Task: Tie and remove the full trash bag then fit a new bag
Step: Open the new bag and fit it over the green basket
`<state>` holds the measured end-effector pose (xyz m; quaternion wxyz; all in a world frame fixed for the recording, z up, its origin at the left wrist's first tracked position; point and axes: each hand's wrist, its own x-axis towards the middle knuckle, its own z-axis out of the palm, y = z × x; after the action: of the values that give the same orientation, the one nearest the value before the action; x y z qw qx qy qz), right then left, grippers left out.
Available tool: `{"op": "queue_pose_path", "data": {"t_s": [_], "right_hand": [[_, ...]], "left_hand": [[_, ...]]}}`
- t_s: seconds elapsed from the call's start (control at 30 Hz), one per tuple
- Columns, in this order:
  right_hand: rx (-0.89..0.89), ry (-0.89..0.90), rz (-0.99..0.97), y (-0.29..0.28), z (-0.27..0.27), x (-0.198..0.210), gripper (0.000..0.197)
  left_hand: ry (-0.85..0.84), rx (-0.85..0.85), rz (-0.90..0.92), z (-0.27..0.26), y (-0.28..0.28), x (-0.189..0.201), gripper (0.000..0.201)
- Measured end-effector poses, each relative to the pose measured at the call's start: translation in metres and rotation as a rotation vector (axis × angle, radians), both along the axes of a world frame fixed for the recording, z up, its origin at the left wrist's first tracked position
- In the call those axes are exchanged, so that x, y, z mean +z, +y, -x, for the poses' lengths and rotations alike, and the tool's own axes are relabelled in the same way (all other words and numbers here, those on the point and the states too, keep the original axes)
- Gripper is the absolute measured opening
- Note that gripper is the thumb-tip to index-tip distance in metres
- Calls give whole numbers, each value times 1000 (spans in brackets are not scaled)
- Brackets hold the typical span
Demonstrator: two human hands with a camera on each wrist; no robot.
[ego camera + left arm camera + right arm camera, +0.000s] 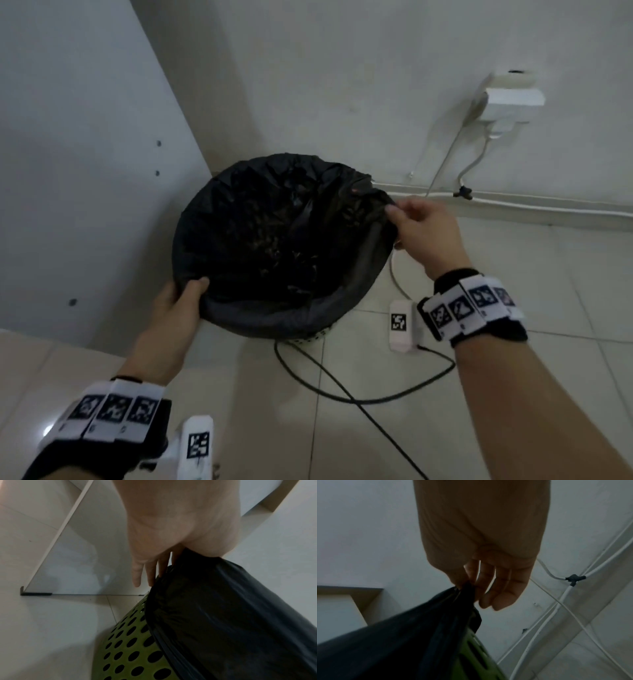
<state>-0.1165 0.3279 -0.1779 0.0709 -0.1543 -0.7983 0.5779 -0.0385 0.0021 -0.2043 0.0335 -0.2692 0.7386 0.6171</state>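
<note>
A black trash bag (274, 236) lines a round green perforated bin (126, 654) standing in a corner on the tiled floor. The bag's edge is folded over the rim. My left hand (181, 301) grips the bag and rim at the near left, thumb on top inside the opening, fingers (150, 574) down the outside. At the right side of the rim my right hand (416, 222) pinches a gathered fold of the bag (458, 601) between thumb and forefinger, lifted a little off the bin (471, 655). Dark contents lie inside the bag.
A white cabinet panel (85, 171) stands close on the left, the wall behind. A wall socket with plug (507, 99) and white cables (513, 205) run along the skirting on the right. A black cable (342, 394) loops on the tiles in front of the bin.
</note>
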Motion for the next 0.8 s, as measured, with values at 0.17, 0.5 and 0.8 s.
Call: {"op": "queue_pose_path", "data": {"t_s": [0.17, 0.5, 0.8], "right_hand": [[-147, -447, 451, 12, -15, -57, 13], [13, -342, 661, 5, 14, -45, 20], [388, 104, 473, -55, -129, -46, 78]], "left_hand": [[-37, 66, 11, 5, -3, -4, 54], [-46, 80, -125, 8, 4, -6, 44], [-190, -108, -219, -2, 13, 10, 76]]}}
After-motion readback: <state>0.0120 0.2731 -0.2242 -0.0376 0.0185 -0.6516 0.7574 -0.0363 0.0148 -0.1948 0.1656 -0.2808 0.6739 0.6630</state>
